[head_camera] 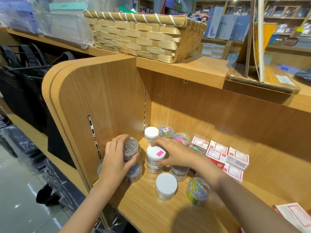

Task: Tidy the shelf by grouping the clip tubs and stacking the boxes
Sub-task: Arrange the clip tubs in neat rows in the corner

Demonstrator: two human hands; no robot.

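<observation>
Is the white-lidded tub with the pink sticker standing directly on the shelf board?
No. The pink-stickered tub, gripped by the right hand, sits stacked on another tub.

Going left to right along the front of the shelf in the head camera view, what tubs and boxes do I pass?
Colour-clip tub under the left hand → white-lidded tub → clear tub of coloured clips → red-and-white box at the right edge.
</observation>
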